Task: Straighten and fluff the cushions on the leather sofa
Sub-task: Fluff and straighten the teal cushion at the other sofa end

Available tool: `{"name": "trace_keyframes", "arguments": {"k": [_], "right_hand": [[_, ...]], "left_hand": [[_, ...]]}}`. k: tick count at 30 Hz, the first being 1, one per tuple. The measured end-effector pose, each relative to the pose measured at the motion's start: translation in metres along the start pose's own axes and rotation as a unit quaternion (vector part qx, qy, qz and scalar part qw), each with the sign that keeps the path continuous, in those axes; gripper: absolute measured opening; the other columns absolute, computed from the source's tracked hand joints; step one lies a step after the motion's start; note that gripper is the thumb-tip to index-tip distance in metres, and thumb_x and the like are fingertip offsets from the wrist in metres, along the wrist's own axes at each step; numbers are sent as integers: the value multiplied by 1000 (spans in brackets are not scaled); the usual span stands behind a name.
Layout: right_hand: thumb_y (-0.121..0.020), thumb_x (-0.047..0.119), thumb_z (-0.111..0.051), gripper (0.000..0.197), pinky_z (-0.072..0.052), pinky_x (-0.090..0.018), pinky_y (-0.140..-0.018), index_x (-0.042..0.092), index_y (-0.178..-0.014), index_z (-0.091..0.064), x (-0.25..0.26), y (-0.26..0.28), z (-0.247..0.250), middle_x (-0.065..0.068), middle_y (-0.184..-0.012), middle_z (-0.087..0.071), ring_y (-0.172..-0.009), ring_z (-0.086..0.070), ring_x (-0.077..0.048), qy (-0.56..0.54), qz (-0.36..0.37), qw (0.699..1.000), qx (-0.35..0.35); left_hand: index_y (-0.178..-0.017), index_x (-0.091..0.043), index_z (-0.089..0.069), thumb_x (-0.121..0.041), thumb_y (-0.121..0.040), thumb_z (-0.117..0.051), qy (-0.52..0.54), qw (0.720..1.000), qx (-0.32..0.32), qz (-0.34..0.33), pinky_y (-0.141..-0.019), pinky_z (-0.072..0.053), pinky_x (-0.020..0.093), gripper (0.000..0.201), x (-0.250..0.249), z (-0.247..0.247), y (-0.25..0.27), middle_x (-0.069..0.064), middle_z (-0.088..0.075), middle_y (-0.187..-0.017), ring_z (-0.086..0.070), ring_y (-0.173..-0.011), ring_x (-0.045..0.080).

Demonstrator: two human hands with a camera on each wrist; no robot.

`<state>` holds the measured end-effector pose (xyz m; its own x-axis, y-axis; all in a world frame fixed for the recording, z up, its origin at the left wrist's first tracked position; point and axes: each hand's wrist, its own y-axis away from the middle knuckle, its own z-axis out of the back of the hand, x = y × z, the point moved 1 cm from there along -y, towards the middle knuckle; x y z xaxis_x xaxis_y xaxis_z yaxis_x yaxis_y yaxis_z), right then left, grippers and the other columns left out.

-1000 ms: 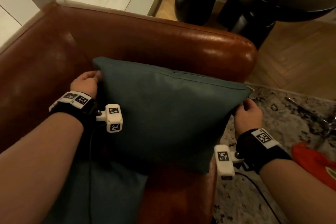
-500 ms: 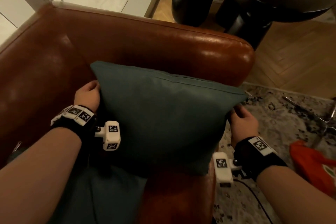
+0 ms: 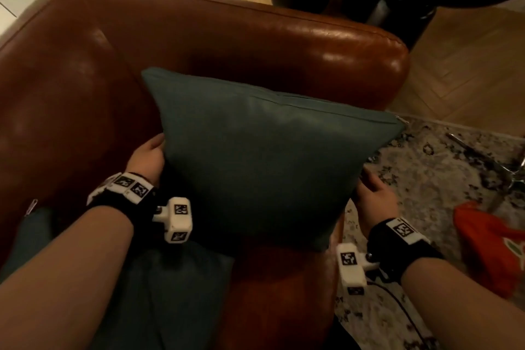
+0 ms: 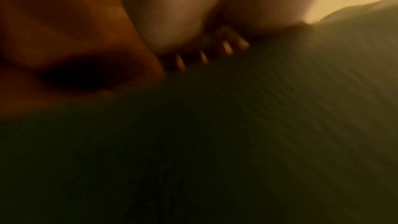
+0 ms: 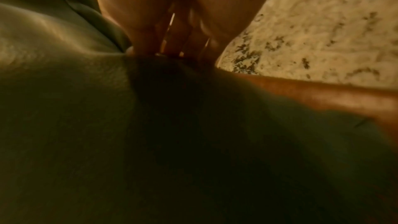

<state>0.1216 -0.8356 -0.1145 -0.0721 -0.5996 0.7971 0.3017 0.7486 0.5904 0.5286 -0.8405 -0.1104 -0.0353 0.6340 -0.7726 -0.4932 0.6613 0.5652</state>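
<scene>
- A dark green cushion (image 3: 264,156) stands up in the corner of the brown leather sofa (image 3: 255,37). Its back leans near the shiny sofa arm.
- The left hand (image 3: 146,160) presses on the cushion's left side. In the left wrist view its fingers (image 4: 181,40) lie against the green cloth, but it is too blurry to tell if they grip it.
- The right hand (image 3: 373,197) is on the cushion's right side. In the right wrist view its fingers (image 5: 150,28) push into the cloth and make a fold. I cannot tell if they pinch it.
- A second green cushion (image 3: 159,293) lies flat on the seat, under the left arm.
- A speckled rug (image 3: 443,167) covers the floor to the right of the sofa.
- An orange cloth thing (image 3: 494,247) lies on the rug.
</scene>
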Motion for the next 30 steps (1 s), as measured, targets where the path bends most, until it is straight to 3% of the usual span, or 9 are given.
{"name": "trace_keyframes", "arguments": {"k": [4, 8, 12, 15, 17, 19, 23, 26, 30], "right_hand": [[-89, 16, -68, 35, -50, -38, -101, 16, -125, -65, 5, -5, -7, -3, -113, -68, -108, -64, -21, 3, -2, 995, -99], [-87, 16, -71, 37, -51, -39, -100, 12, -124, -65, 7, -8, 1, -5, -119, -68, -108, -64, -21, -7, 15, 992, -126], [-96, 14, -57, 33, -52, -36, -93, 15, -129, -61, 0, -11, 7, -4, -128, -63, -113, -61, -20, -34, -25, 998, -51], [-100, 3, -42, 39, -51, -34, -84, 22, -131, -57, -13, -6, 17, -1, -124, -61, -110, -59, -17, -25, -102, 994, 28], [-97, 0, -44, 47, -51, -41, -94, 27, -134, -54, -25, -1, 17, 4, -120, -58, -111, -56, -18, 51, -141, 987, 51], [-96, 1, -49, 43, -50, -43, -99, 25, -131, -57, -34, -2, 13, 2, -116, -61, -108, -60, -20, 79, -147, 986, 28], [-91, 5, -60, 24, -55, -40, -90, 23, -101, -70, -37, -10, 11, -3, -111, -69, -100, -66, -21, 89, -108, 987, -76], [-89, 8, -65, 21, -55, -38, -89, 17, -108, -71, -41, -10, 12, -2, -107, -69, -99, -66, -20, 105, -58, 987, -109], [-96, 4, -51, 29, -52, -46, -96, 26, -108, -67, -55, -14, 18, -2, -119, -65, -108, -62, -22, 68, -113, 990, -43]], "left_hand": [[-120, -15, -66, -9, -94, -54, -53, 989, -135, -31, -82, -41, 21, 30, -11, -6, 7, 2, -64, -107, -56, -96, 14], [-112, -21, -71, -17, -91, -61, -35, 983, -181, -23, -82, -43, 20, 24, -25, -1, -1, 6, -70, -112, -59, -92, 15], [-122, -18, -65, -15, -96, -52, -66, 988, -139, -10, -87, -43, 24, 28, -25, -4, 1, 7, -65, -123, -59, -111, 22], [-137, -12, -53, -10, -102, -38, -110, 990, -72, 48, -94, -37, 26, 38, -10, -5, 13, 11, -51, -141, -47, -130, 30], [-141, -8, -47, -11, -103, -36, -100, 990, -54, 86, -102, -37, 32, 40, 4, -6, 18, 16, -46, -146, -43, -134, 33], [-137, -7, -52, -8, -101, -40, -91, 990, -62, 83, -97, -40, 30, 38, 9, -7, 21, 17, -53, -140, -48, -130, 33], [-116, -14, -69, -6, -93, -54, -31, 990, -121, 61, -81, -42, 21, 28, 3, -3, 18, 4, -67, -98, -63, -100, 23], [-115, -17, -70, -11, -93, -57, -36, 989, -134, 44, -81, -42, 20, 26, -4, -3, 14, 1, -66, -103, -59, -93, 16], [-127, -8, -62, -13, -97, -51, -194, 974, -112, 13, -92, -42, 31, 32, 8, -3, 12, 14, -63, -128, -58, -117, 31]]}}
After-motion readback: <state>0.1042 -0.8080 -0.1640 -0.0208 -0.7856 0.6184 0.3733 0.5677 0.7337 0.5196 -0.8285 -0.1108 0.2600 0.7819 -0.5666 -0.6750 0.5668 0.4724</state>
